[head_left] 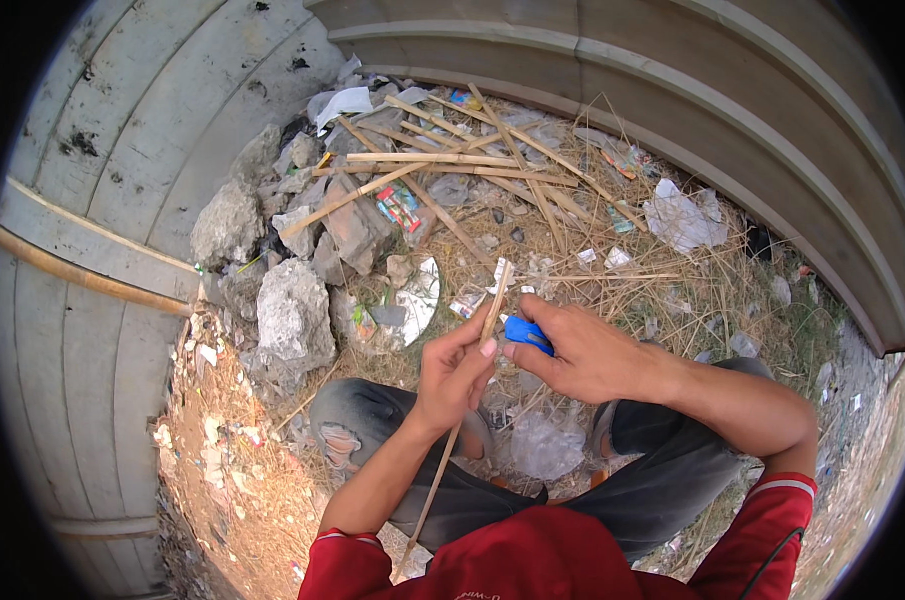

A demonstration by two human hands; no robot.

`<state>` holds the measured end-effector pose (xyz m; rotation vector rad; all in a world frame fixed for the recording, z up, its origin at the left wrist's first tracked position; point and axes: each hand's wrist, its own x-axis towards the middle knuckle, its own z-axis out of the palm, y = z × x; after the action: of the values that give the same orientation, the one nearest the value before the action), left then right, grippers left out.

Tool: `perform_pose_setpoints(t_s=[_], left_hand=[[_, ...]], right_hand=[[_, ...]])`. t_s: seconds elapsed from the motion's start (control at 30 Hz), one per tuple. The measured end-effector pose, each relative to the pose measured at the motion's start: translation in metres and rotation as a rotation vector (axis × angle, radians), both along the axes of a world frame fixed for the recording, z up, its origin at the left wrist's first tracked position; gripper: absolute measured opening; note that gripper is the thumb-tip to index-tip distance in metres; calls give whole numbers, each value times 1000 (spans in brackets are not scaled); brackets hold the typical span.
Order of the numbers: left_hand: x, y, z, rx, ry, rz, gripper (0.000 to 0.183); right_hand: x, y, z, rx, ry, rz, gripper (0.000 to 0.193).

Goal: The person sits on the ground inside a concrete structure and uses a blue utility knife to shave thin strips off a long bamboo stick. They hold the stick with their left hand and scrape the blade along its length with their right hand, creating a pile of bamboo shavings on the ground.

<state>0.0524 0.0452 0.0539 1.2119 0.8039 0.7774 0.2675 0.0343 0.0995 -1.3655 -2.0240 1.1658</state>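
My left hand (451,378) is closed around a thin bamboo strip (436,485), thumb laid along it. The strip slants from its upper end, ahead of my fingers, down past my left thigh toward my lap. In my right hand (588,352) is a blue-handled utility knife (528,336), gripped with its front end pointing at the strip just above my left fingertips. The blade is too small to make out clearly, so I cannot tell whether it touches the strip.
Several bamboo strips (443,158) lie crossed ahead on dry grass and litter. Grey rocks (295,312) are heaped at left, beside a pale panel wall (123,130). A ribbed metal sheet (673,70) curves around the far and right sides. A clear plastic bag (548,443) lies between my legs.
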Motion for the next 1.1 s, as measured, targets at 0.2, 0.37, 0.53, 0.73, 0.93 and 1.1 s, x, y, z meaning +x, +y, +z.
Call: perform_pose_setpoints(t_s=[0.2,0.37,0.53,0.73,0.93,1.1], left_hand=[[-2,-1,-2,1,-22,-33,55],[3,-5,-10,49,24,41,52],[8,-3,-12,65,167,95,46],[-4,-23,-22,142,199,17,45],[-2,-10,-17,48,106,37,45],[1,-9,-17,50,101,19,47]], right_hand=[[-3,-1,-8,-32,16,43,34],[0,6,-22,66,2,122,33],[13,24,-16,158,-215,-89,35],[90,71,21,369,-119,-639,40],[32,29,-6,80,50,-337,42],[3,31,-32,-268,330,-294,38]])
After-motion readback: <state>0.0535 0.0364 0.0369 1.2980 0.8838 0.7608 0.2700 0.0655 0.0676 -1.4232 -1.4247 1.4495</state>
